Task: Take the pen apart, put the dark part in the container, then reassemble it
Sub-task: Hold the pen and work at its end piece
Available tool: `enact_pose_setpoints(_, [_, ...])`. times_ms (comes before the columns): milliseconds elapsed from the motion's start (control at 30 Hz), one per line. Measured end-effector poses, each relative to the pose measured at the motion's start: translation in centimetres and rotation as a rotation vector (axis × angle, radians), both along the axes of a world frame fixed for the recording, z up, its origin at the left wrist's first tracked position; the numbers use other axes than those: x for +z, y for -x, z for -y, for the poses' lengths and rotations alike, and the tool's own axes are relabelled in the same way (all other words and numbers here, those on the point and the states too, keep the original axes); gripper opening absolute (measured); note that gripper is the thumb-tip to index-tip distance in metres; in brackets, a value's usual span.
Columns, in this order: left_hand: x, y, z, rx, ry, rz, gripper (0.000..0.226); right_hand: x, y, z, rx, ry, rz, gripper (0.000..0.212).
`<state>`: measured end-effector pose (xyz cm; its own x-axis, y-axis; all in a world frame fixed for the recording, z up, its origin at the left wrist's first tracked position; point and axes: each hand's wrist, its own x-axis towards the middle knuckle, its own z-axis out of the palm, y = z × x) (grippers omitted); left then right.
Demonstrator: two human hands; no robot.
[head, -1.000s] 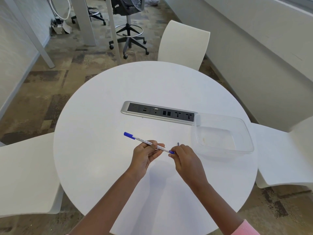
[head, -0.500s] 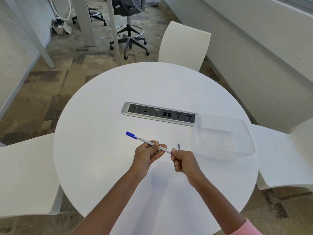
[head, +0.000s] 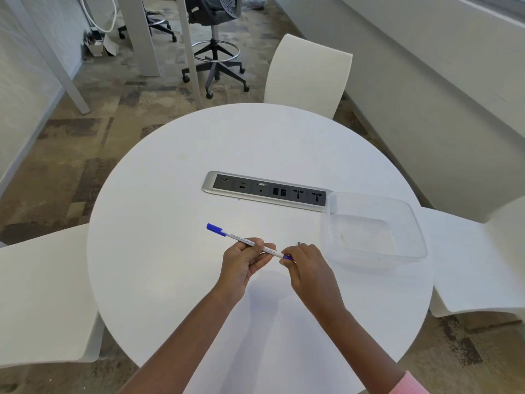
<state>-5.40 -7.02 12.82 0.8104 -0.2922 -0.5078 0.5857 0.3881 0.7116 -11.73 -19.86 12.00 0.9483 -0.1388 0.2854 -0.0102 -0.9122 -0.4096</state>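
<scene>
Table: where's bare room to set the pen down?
Bare: the broad left stretch of the table between its edge, the socket strip and the left hand; also the far half beyond the socket strip. Crowded: the right, where the container sits at the socket strip's end, close to the right hand.

Both bare forearms reach in from the lower edge and draw together, wrists near each other. The left hand (head: 245,264) is turned partly palm-up, its fingers curled round the barrel of a slim white pen with a blue cap (head: 241,239). The right hand (head: 308,270) sits just beside it with its back upward, fingertips (head: 284,260) pinching the pen's near blue end. A pink sleeve cuff (head: 413,385) shows on the right arm
</scene>
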Motion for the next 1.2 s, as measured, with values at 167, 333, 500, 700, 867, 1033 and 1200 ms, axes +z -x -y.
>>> enact_pose_setpoints(167, [0.1,0.0,0.2,-0.004,0.032,-0.008,0.01,0.2,-0.3,0.1,-0.021,-0.107,-0.036,0.032])
enact_pose_setpoints(333, [0.3,-0.2,0.3,-0.055,-0.001,0.044,0.01,1.5,-0.3,0.1,-0.094,-0.48,-0.297,0.026])
enact_pose_setpoints(500, [0.3,-0.2,0.5,-0.074,0.003,0.057,0.011,2.1,-0.9,0.4,-0.184,-0.935,-0.44,0.045])
enact_pose_setpoints(700, [0.4,-0.3,0.7,-0.088,-0.01,0.085,0.012,2.7,-1.0,1.1,-0.287,-1.743,-0.713,0.041])
enact_pose_setpoints(867, [0.4,-0.5,0.5,-0.049,0.001,0.061,0.011,2.4,-0.7,0.0,-0.222,-1.027,-0.482,0.039])
enact_pose_setpoints(1033, [0.5,-0.7,0.3,-0.036,-0.027,0.051,0.01,0.7,0.3,0.3,-0.036,-0.233,-0.139,0.009])
enact_pose_setpoints(1200, [0.5,-0.7,0.4,-0.046,-0.009,0.042,0.01,0.0,-0.3,1.0,0.02,0.015,0.025,0.022])
